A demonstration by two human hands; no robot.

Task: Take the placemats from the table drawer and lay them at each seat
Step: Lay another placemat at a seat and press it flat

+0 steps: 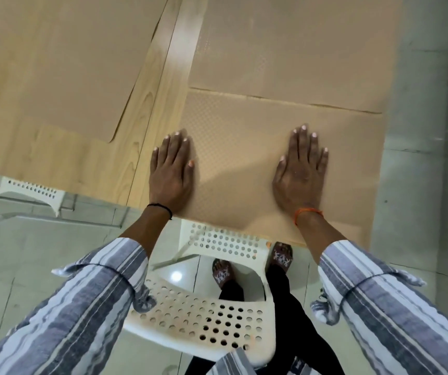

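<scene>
Nearest to the person stands a white perforated plastic chair (pixel 204 320), its back dotted with round holes, pulled just clear of the table so there is room to lean in over the seat. Above it both arms reach forward in grey-and-white striped sleeves (pixel 90 307), and the left hand (pixel 171 171) and right hand (pixel 301 169) lie flat, fingers straight and close together, palms down on the tan rectangular dotted-texture placemat (pixel 236 163). Neither hand grips anything; they press, seemingly to smooth the thin, flexible sheet and square it to the near edge of the pale wood-grain laminate table (pixel 147 104) in front of this seat. The mat looks rubbery and embossed, likely to stay where it is pushed. Just beyond, touching or barely overlapping its far edge, lies a second tan placemat (pixel 298 50), and to the left, well apart across a lighter strip of table, a third tan placemat (pixel 55 63) with a rounded corner. The drawer does not show from here.
</scene>
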